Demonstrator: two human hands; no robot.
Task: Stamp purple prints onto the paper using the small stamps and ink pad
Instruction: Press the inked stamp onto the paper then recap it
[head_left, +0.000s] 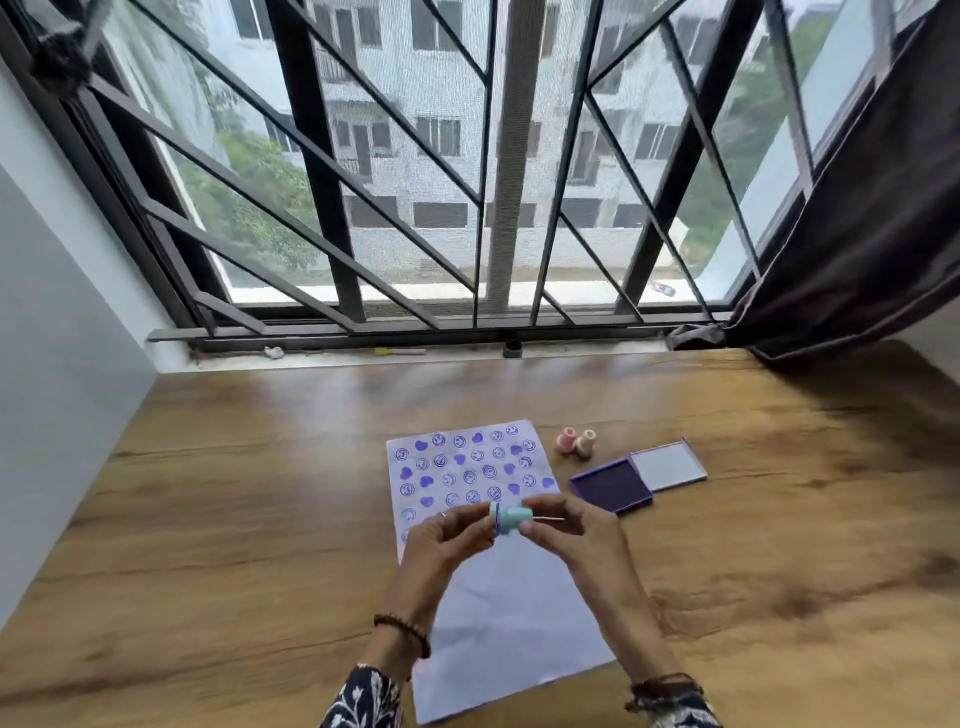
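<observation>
A white paper (509, 613) lies on the wooden table, its far half covered with rows of purple smiley and heart prints. Above its middle I hold a small mint-green stamp (511, 518) sideways between both hands. My left hand (447, 540) pinches its left end, where a cap or the stamp face sits. My right hand (569, 530) grips the body from the right. An open purple ink pad (612, 486) with its lid (670, 465) folded back lies to the right of the paper. A pink stamp (566, 440) and a peach stamp (586, 443) stand just beyond it.
The wooden table (234, 519) runs to a windowsill (415, 358) under a barred window. A dark curtain (857, 234) hangs at the far right, reaching the table corner. A grey wall (62, 364) borders the left side. Small items lie on the sill.
</observation>
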